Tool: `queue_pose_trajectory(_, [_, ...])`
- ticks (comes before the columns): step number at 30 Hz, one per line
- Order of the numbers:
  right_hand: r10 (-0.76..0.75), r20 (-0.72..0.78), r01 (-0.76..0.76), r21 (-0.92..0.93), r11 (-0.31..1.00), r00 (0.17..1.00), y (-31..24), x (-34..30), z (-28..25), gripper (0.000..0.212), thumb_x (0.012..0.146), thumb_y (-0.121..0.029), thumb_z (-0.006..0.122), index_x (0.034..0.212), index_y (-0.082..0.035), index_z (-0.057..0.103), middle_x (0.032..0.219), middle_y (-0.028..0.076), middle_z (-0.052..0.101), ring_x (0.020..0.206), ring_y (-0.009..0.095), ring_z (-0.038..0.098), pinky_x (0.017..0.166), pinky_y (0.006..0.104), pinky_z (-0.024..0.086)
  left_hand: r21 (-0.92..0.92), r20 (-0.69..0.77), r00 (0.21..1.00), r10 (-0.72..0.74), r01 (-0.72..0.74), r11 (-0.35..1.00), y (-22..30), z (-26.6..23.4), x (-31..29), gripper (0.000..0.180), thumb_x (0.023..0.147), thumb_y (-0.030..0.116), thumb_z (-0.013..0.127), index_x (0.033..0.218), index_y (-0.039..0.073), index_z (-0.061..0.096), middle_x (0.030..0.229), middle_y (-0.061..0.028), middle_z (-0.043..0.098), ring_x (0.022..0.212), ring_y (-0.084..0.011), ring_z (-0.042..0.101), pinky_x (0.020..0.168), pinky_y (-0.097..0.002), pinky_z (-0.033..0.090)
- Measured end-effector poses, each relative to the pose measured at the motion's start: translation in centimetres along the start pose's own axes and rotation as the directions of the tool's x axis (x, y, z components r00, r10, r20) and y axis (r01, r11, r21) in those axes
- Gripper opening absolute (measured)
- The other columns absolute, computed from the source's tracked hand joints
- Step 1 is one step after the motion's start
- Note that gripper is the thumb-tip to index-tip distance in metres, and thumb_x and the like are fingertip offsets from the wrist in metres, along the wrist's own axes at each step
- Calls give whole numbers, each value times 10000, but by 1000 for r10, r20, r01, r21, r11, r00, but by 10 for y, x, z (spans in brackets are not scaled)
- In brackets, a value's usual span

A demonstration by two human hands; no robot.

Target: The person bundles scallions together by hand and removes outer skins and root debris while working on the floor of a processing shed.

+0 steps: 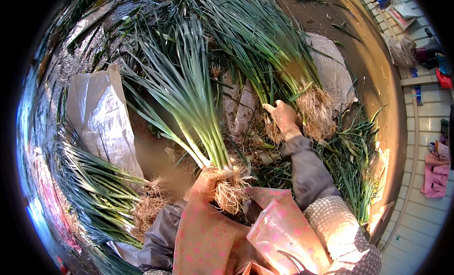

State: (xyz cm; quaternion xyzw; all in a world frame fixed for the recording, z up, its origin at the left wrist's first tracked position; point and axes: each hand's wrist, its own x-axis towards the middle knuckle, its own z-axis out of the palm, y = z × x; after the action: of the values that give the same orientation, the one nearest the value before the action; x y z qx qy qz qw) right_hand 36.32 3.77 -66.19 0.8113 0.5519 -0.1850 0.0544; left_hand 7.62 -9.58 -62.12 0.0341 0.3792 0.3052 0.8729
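Observation:
My left hand (207,179) is closed around a bunch of green onions (215,145) just above their pale, stringy roots. The bunch's long green leaves fan out up and to the left. Farther right, my right hand (284,118) reaches down to a pile of green onions (276,52). Its thumb points left and its fingers curl over a few stalks near the root end; the fingertips are partly hidden. Right beside this hand lies a thick clump of tan roots (316,112).
Another stack of green onions (101,190) lies at the left, roots facing me, by a white woven sack (101,114). Loose green leaves (352,164) litter the ground at right. A pale sack (333,69) lies under the pile. A pink spotted apron (213,237) covers my lap.

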Motion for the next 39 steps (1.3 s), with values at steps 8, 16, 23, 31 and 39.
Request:
queue_pose_trajectory(8, [-302,107,154,676,721,947,-37,-55,-36,371,960,-359,489,867,-32,637,636,71,608,477,113,530,434,225,454,29,128,986,111,-115,993,12,20,10,411,772,50,676,1151,32,517,968,-50,583,825,-148,581,748,-295,489])
queue_pose_trajectory(16, [-342,-365,500,598,627,866,-46,-144,5,284,946,-286,529,788,-57,589,619,41,566,421,108,492,341,252,417,-71,-40,988,149,-151,986,-13,21,18,408,749,22,695,1132,3,557,879,-92,640,789,-201,627,717,-332,513])
queue_pose_trajectory(23, [-51,656,448,-455,770,753,112,-182,-36,351,874,-365,611,1038,-56,643,742,83,631,631,172,622,588,278,517,-261,103,972,212,-179,949,-8,23,-7,490,806,133,669,1245,18,484,1014,-120,625,867,-204,633,756,-336,541])
queue_pose_trajectory(31, [-679,-94,605,-378,701,728,-78,-20,26,396,910,-402,559,1089,-58,636,652,29,563,508,117,542,419,282,440,-113,77,993,87,-78,991,-27,24,11,463,772,34,647,1214,16,512,951,-118,634,859,-228,648,714,-391,571])
queue_pose_trajectory(39, [-293,-377,471,586,659,879,-46,-146,14,131,907,-173,588,945,-66,654,636,6,568,441,64,470,346,205,372,-170,-10,972,234,-233,958,-19,11,14,513,761,36,640,1246,19,474,937,-126,632,828,-239,646,707,-369,561])
